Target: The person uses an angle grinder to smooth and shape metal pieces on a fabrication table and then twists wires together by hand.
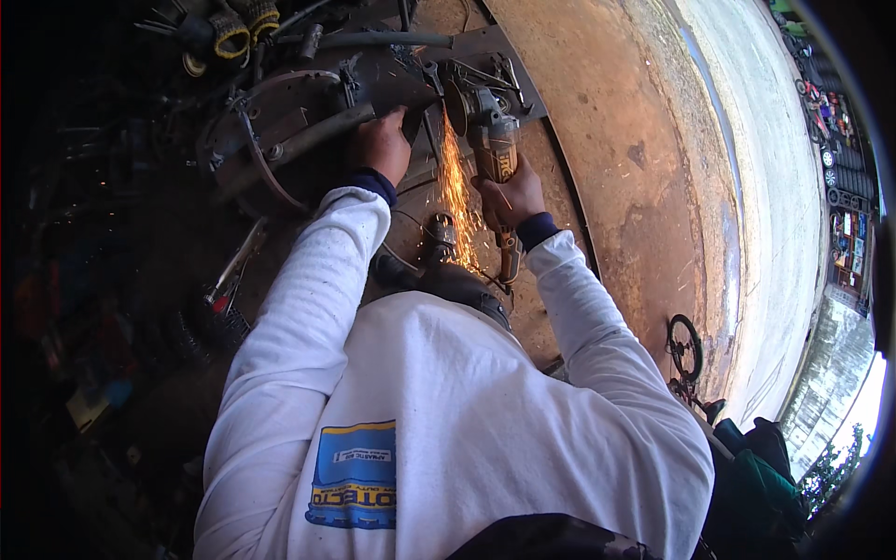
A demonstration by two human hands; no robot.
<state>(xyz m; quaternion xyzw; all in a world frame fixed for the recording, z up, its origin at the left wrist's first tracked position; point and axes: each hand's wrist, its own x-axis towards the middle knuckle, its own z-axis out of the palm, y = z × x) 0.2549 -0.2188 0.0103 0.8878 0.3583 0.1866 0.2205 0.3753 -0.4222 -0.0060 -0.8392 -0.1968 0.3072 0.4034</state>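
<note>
My right hand (511, 193) is wrapped round the body of a yellow and black angle grinder (496, 140). The grinder's disc (455, 105) meets the edge of a dark metal piece (420, 97), and orange sparks (454, 187) stream down from there past my boots. Closed on that metal piece, my left hand (383, 146) is just left of the disc. Its fingertips are partly hidden, and the full shape of the piece is lost in shadow. Both sleeves are white with dark cuffs.
A metal pipe (322, 133) and a round metal frame (257, 154) lie left of my left hand. Yellow-and-black work gloves (245, 28) and a hammer (313, 41) sit at the far left. A boot (441, 235) stands below the sparks. A bicycle (686, 350) is at the right.
</note>
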